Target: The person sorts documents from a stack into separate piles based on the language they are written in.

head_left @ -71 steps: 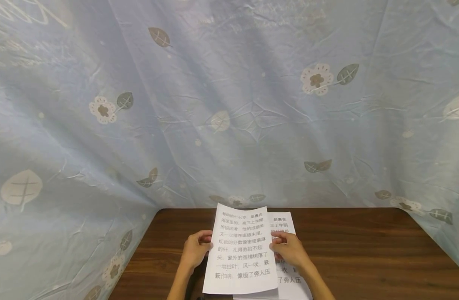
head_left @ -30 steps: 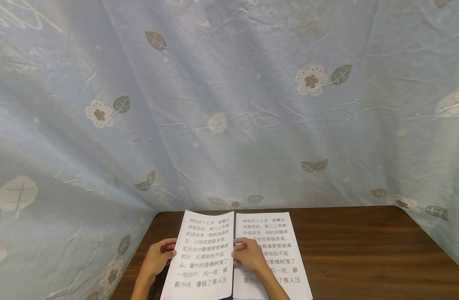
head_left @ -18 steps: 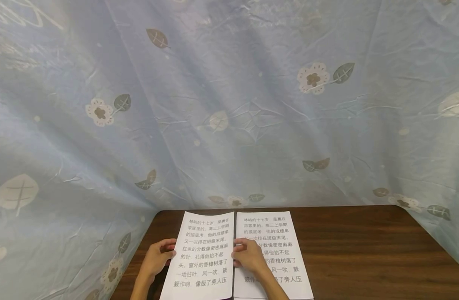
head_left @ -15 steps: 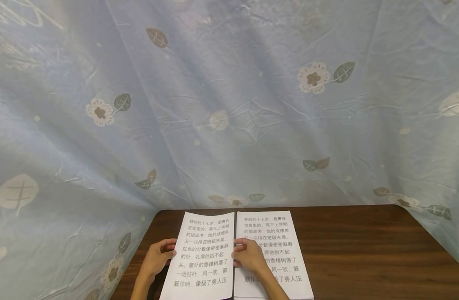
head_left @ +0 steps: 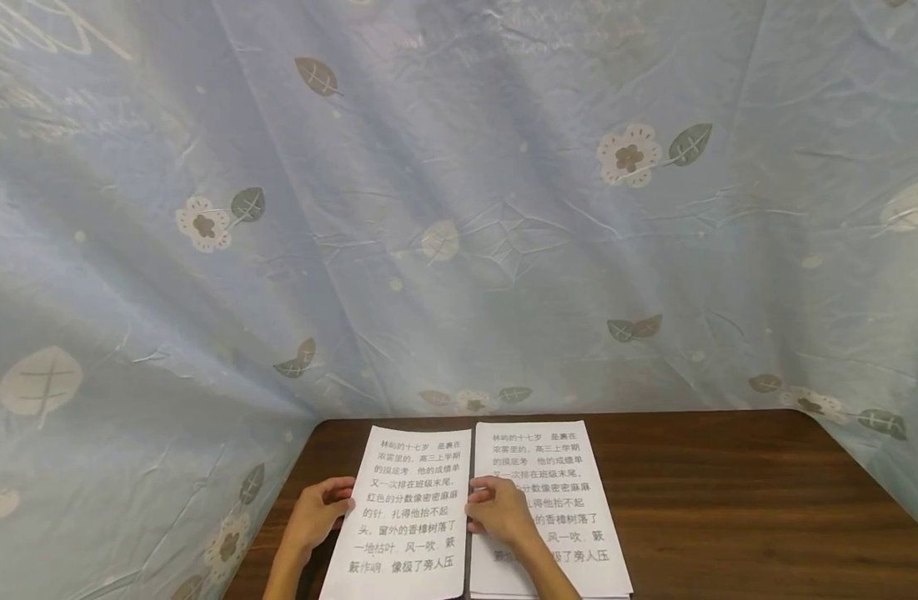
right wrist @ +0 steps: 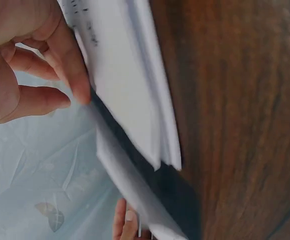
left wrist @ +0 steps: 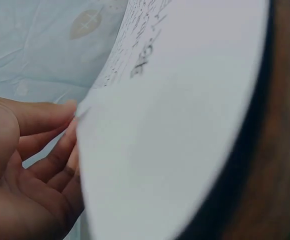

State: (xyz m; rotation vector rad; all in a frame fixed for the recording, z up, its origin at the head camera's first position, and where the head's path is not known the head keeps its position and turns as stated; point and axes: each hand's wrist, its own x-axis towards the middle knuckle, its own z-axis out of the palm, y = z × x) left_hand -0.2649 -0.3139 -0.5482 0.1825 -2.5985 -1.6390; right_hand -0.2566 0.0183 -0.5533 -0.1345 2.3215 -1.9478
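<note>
on the left long edge of the printed sheet, the left hand pinches the paper between thumb and fingers, about midway along that side; the left wrist view shows a slight crease there. the sheet lies directly to the right of these fingers, its long axis running away from the person, its far end leaning slightly right. whether it is one leaf or several cannot be determined. on the sheet's right long edge, opposite the first grip, is the right hand: thumb and forefinger stand apart in the right wrist view, fingertips at the edge; no firm hold is evident. the sheet lies to the left of them. neither hand is plainly nearer; the sheet is between both. just right of the sheet, beyond a narrow gap, lies the paper stack, partly beneath the right forearm. farther right of the sheet: brown tabletop.
</note>
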